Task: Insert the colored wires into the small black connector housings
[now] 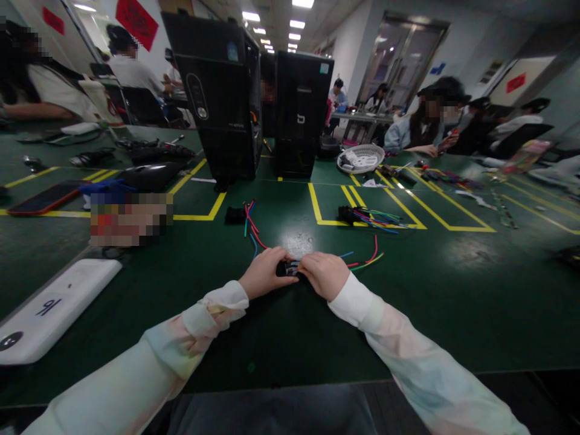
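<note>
My left hand (266,273) is closed around a small black connector block (287,268) just above the green table, thumb below and fingers above. At its right end my right hand (324,273) is pinched, its fingertips touching the block; what sits between them is too small to make out. Red, blue and yellow-green wires (368,262) spread out beyond my right hand. Behind my left hand lie loose wires (252,225) in red, green and blue, beside a second black connector (235,214).
Two black computer towers (296,115) stand at the back. Right of centre lies a black connector with a wire bundle (385,219). A white basket (361,158) sits farther back. At left are a white device (58,305) and a phone (49,197). People sit at tables around.
</note>
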{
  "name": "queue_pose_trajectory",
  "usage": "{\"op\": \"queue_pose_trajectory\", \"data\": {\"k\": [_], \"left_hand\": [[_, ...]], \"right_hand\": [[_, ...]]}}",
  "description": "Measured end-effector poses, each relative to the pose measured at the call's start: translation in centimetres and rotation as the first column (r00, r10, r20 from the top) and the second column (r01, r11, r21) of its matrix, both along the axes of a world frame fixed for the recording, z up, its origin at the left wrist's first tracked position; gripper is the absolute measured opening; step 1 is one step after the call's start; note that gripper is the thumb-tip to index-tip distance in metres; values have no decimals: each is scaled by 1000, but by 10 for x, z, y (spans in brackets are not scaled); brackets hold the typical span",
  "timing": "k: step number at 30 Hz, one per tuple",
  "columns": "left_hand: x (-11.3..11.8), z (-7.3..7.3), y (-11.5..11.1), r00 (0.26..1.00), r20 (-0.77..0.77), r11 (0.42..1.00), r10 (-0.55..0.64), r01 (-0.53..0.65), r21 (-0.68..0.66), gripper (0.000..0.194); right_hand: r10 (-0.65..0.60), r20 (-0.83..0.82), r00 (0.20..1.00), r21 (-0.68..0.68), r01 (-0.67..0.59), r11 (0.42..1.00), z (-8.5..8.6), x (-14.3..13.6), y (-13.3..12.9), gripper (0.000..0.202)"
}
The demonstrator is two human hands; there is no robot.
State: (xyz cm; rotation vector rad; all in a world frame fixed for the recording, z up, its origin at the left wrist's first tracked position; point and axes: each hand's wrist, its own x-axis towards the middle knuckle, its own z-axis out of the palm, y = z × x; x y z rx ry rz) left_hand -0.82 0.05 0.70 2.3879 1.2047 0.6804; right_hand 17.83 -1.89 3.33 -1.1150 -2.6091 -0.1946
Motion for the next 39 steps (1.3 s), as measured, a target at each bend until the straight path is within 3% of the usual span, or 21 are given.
{"op": "queue_pose_trajectory", "data": {"k": [7, 15, 23, 39], "left_hand": [[0, -1, 0, 1000, -6, 1000, 8, -8, 10, 35], [-1, -1, 1, 1000, 4, 1000, -22, 22, 13, 34], [-2, -1, 1, 1000, 4, 1000, -5, 5, 9, 32], [0, -1, 0, 1000, -20, 1000, -2, 3, 16, 33]], "right_hand": [[-1, -41, 999, 50, 3, 999, -5, -1, -2, 17], [-137, -125, 983, -60, 130, 990, -6, -4, -1, 17], [28, -146, 989, -141, -49, 989, -6, 2, -5, 15], [-49, -145, 988, -116, 32, 993, -1, -3, -2, 18]]}}
